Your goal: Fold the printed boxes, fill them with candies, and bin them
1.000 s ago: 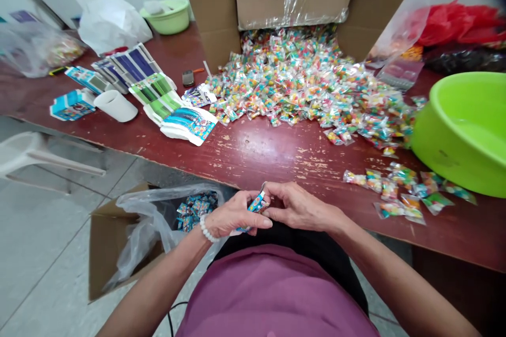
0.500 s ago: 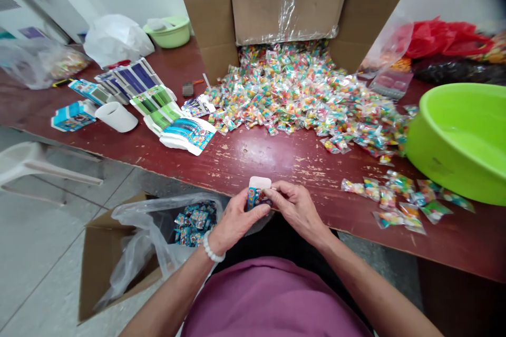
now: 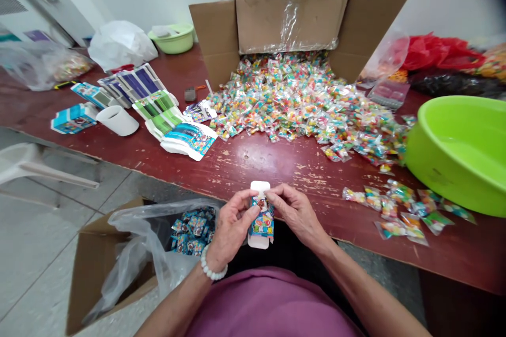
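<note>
A small printed blue candy box [image 3: 262, 221] is held upright between my hands at the table's front edge. White flaps stick out at its top and bottom. My left hand [image 3: 236, 218], with a pale bead bracelet [image 3: 212, 266] at the wrist, grips the box's left side with thumb and fingers. My right hand [image 3: 294, 210] pinches at the upper right edge of the box, near the top flap. Beyond it on the table lies a large heap of wrapped candies [image 3: 292, 100]. Flat printed cartons [image 3: 190, 138] lie in an overlapping row to the left.
An open cardboard box [image 3: 292, 21] stands behind the heap. A green basin [image 3: 454, 163] sits at the right, with several loose candy packets [image 3: 399, 202] before it. Below left, a plastic-lined carton [image 3: 87, 258] holds small blue packets [image 3: 193, 231]. A white roll [image 3: 117, 120] lies on the table.
The candy box now shows its full printed face and bottom flap, where fingers covered much of it before. My left fingers have shifted up toward its top. The view has tilted slightly.
</note>
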The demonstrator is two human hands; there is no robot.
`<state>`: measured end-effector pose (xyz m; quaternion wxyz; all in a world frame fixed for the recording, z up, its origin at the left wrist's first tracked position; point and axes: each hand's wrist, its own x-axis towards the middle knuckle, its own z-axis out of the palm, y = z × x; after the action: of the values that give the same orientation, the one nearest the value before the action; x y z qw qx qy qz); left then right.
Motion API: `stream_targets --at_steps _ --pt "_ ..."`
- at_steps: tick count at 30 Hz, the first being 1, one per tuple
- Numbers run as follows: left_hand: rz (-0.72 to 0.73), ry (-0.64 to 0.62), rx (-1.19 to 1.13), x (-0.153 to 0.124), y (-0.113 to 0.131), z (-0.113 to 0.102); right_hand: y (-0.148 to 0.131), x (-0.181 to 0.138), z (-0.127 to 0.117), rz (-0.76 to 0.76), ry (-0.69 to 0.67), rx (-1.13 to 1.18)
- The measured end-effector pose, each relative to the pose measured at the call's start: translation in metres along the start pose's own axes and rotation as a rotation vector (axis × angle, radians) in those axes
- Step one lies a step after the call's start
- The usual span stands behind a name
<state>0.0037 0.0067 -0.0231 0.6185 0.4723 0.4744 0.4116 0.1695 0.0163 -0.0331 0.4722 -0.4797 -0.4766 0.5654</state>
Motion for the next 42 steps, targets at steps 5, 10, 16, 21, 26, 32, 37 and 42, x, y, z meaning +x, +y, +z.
stream_targets --at_steps 5,10,16,21,26,32,37,42 --pt "0.032 -0.067 0.046 0.001 -0.002 -0.001 -0.008 0.006 -0.008 0.233 -0.051 0.234" --pt "0.05 -0.067 0.063 0.0 0.0 0.0 -0.014 0.008 -0.007 0.27 -0.084 0.301" --pt "-0.221 -0.097 -0.333 -0.005 0.0 0.004 -0.008 0.003 -0.007 0.105 -0.097 0.172" --pt "-0.419 -0.116 -0.367 -0.003 -0.011 0.01 -0.005 0.0 -0.005 -0.055 -0.176 -0.091" --pt "-0.369 -0.102 -0.291 0.004 -0.013 0.009 -0.008 0.01 -0.003 -0.003 -0.188 -0.099" --pt "-0.284 -0.097 -0.235 0.008 -0.011 0.006 -0.01 0.022 0.001 0.126 -0.196 0.111" --pt "-0.311 -0.059 -0.284 0.009 -0.015 0.004 -0.009 0.009 0.007 -0.069 -0.25 -0.027" --pt "-0.337 -0.019 -0.409 0.012 -0.017 0.003 0.002 0.022 0.002 -0.207 -0.267 -0.274"
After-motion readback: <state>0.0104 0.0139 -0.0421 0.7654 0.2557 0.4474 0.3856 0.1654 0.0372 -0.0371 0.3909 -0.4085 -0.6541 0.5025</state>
